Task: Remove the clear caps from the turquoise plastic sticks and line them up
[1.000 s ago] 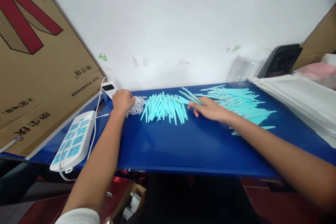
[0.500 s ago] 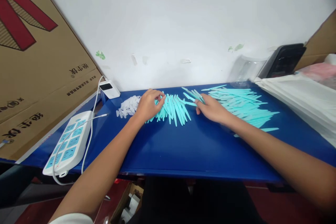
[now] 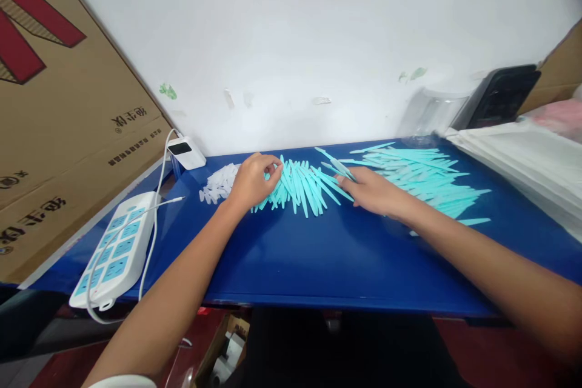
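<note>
The right hand (image 3: 378, 190) pinches slim, tapered teal sticks (image 3: 339, 165); the curled left hand's (image 3: 253, 180) pinch is unclear.

turquoise stick heaps (image 3: 300, 189): 2, along desk (image 3: 318, 260) back edge, sticks too overlapped to count | white-piece heap (image 3: 220, 183): 1 | power strip (image 3: 116, 248): 1, front-left corner
</note>
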Demonstrator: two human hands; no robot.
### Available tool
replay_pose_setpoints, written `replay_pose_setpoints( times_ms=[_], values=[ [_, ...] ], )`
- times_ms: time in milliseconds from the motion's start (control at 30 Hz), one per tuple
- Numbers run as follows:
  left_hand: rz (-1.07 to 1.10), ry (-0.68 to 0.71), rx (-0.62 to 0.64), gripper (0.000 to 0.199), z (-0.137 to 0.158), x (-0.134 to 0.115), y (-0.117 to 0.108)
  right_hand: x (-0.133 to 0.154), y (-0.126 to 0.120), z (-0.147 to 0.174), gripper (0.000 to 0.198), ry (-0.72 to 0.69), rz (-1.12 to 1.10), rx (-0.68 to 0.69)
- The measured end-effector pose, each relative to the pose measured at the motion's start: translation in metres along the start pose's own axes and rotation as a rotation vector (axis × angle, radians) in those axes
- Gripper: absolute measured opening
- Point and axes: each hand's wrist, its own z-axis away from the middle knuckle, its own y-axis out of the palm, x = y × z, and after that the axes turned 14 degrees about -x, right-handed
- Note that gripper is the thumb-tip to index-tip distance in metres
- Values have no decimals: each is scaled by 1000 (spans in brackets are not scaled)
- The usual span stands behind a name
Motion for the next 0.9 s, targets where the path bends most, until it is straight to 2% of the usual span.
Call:
replay_pose_setpoints(
  times_ms=[167,400,500,600,733,800,900],
  values=[
    [-6,-7,0,18,0,-1,0,5,-3,1,36,18,157,78],
    [7,-24,6,20,0,-1,0,0,-1,-2,33,23,42,105],
    [81,-75,12,26,0,-7,-1,6,-7,0,42,-73,-2,84],
    [279,-150,64,36,0,-19,-1,12,-13,4,51,-160,-159,220],
    [482,-201,170,47,0,-32,2,15,-12,8,52,-169,-305,411],
    [432,-180,158,50,-2,-28,0,14,-12,7,51,-172,-298,424],
    [210,-164,16,48,-9,-5,-16,12,-17,5,51,-147,-235,382]
  ],
)
